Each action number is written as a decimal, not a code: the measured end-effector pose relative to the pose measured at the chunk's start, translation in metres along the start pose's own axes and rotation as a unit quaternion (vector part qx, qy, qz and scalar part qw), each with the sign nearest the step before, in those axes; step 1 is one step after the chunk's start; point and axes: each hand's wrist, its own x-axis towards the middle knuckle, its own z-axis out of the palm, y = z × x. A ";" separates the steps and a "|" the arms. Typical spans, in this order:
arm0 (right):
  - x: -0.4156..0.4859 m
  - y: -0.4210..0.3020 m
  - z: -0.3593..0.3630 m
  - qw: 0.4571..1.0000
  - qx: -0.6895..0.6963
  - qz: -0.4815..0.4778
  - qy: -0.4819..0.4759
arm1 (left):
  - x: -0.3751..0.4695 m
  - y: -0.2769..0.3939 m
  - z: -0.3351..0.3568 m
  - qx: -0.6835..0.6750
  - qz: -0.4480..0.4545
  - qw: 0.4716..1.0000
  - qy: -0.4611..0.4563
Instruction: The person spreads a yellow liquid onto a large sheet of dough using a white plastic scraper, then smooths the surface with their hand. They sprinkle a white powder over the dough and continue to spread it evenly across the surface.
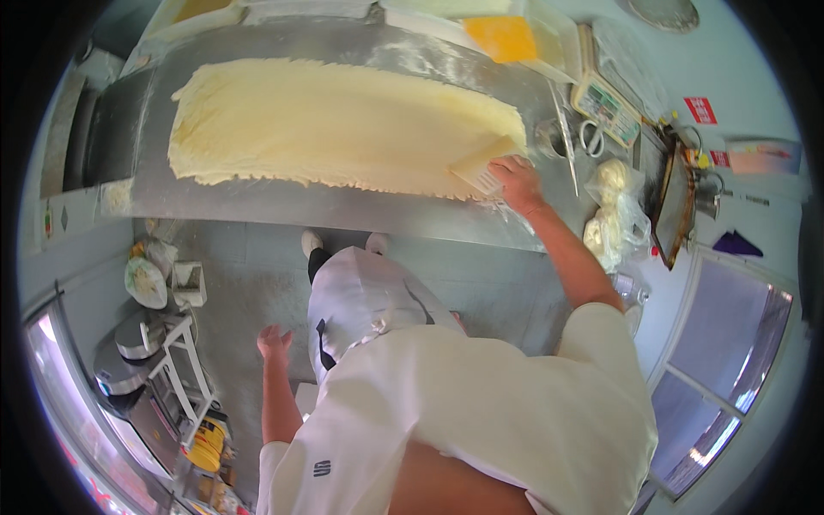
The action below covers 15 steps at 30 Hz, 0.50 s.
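Observation:
A long, flat sheet of pale yellow dough (322, 122) with ragged edges lies across the stainless steel worktable (270, 206). My right hand (517, 183) grips a wide, flat scraper (483, 164) with slots near the hand, at the dough's near right corner. The far end of the scraper lies over the dough; whether it presses into it I cannot tell. My left hand (275, 341) hangs low at my left side, away from the table, fingers slightly curled, with nothing seen in it.
White flour dusts the table's far side. Beyond stand plastic bins, one with an orange sheet (502, 38). To the right are a kitchen scale (605, 106), scissors (591, 138), a long thin metal tool (566, 138) and plastic bags of pale contents (608, 212). A white step stool (183, 354) stands lower left.

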 end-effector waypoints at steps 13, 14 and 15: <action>-0.089 -0.086 0.035 0.979 -0.021 0.182 0.087 | 0.026 0.095 0.020 0.065 0.086 0.991 -0.085; -0.084 -0.081 0.025 0.981 -0.022 0.179 0.073 | 0.027 0.100 0.025 0.069 0.092 0.990 -0.085; -0.079 -0.077 0.011 0.983 -0.019 0.176 0.057 | 0.025 0.100 0.023 0.074 0.095 0.989 -0.082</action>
